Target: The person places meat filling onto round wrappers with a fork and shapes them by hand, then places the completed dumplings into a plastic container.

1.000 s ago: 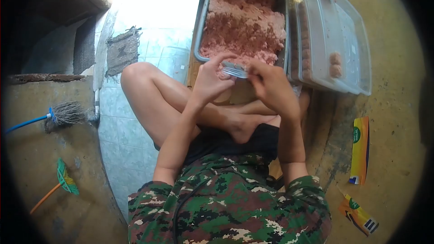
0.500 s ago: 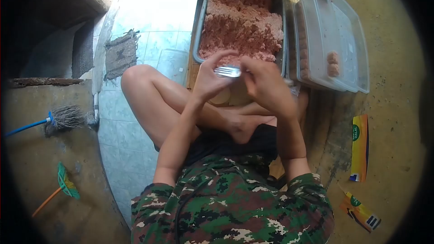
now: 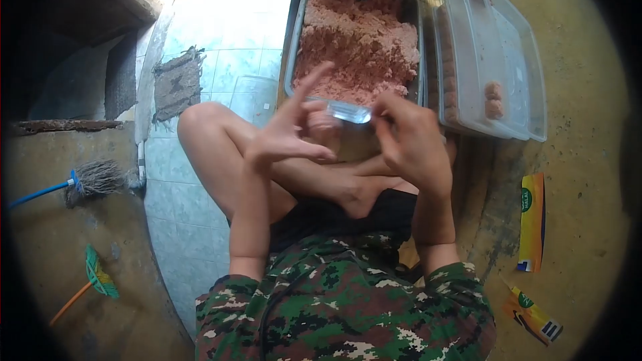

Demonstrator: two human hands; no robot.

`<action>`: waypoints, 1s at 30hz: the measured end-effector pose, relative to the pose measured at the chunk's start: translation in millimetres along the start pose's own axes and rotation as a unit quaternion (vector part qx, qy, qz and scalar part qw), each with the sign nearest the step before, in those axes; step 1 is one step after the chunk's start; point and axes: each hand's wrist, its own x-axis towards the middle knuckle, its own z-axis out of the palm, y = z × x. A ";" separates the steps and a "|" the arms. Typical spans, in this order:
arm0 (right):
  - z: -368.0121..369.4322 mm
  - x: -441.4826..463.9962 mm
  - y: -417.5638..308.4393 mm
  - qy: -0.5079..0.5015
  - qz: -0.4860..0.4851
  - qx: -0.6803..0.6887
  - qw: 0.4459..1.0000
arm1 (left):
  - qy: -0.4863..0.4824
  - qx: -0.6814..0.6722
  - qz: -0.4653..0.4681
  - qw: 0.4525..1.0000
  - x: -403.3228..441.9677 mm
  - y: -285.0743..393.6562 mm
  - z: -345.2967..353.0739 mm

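My right hand (image 3: 413,140) is pinched shut on a fork (image 3: 349,113), whose shiny metal head points left and is smeared by motion. Opposite it, my left hand (image 3: 284,135) has its thumb and index finger spread wide apart. A blurred pinkish shape lies between them; I cannot tell whether it is curled fingers or some meat. Just beyond both hands stands a deep clear plastic tub (image 3: 290,70) of pink minced meat (image 3: 358,37), scooped lower toward my side.
To the right, stacked clear trays (image 3: 518,47) hold shaped meat pieces (image 3: 493,100). Yellow packets (image 3: 532,224) lie on the floor (image 3: 588,180). On the left are a mop (image 3: 97,177), a green-headed broom (image 3: 100,273) and a ragged mat (image 3: 178,85).
My left hand has moved left and down, its thumb and index finger spreading. The fork, in front of the left hand before, now sits farther right and slightly lower with my right hand.
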 end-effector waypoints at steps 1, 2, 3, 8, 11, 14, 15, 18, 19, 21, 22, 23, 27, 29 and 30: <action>-4.5 -1.0 -7.7 0.036 0.030 0.016 0.999 | -0.008 -0.059 -0.003 0.998 -1.9 5.4 -10.5; -0.1 -1.7 -7.6 0.035 0.034 0.019 0.999 | -0.007 -0.060 -0.008 0.998 -4.0 4.7 -6.6; 6.4 3.3 -4.8 0.008 -0.001 0.022 1.000 | 0.020 -0.052 -0.061 0.997 2.5 13.6 3.5; 17.9 9.1 -3.5 -0.032 -0.045 -0.040 0.998 | 0.024 0.147 -0.026 0.988 6.1 -5.5 12.2; 29.2 7.1 -1.0 0.017 -0.062 -0.035 0.997 | 0.055 0.102 -0.050 0.992 3.8 -3.1 14.2; 19.5 6.6 -3.5 0.091 0.035 0.027 0.995 | 0.103 0.092 -0.086 0.987 -1.2 -17.3 5.8; 19.0 11.9 11.6 0.100 0.045 0.015 0.994 | 0.132 0.141 -0.125 0.973 -3.3 -21.3 3.7; 49.2 26.4 120.2 0.047 0.094 -0.201 0.974 | 0.072 0.072 -0.033 0.994 -2.0 -2.7 8.9; 52.8 23.7 148.6 0.013 0.129 -0.317 0.940 | 0.014 0.020 0.038 0.999 -2.2 -7.6 -2.8; 28.2 13.1 143.9 0.001 0.162 -0.336 0.928 | 0.053 -0.062 0.052 0.995 -8.2 -11.3 -18.4; 20.7 9.3 135.2 -0.014 0.201 -0.347 0.916 | 0.089 -0.142 0.056 0.984 -9.4 -12.0 -23.1; 7.5 4.5 103.3 -0.002 0.174 -0.272 0.946 | 0.131 -0.128 0.032 0.983 -7.8 -11.2 -16.0; 1.0 -3.7 21.5 0.036 0.036 -0.044 0.998 | 0.084 0.060 -0.098 0.990 6.5 -6.0 15.8; 18.0 -4.7 19.0 -0.072 0.003 -0.016 0.997 | 0.059 0.102 -0.081 0.990 7.0 -21.2 20.3; 15.3 -4.1 17.3 -0.067 0.002 -0.017 0.998 | 0.042 0.145 -0.062 0.987 9.2 -22.4 22.1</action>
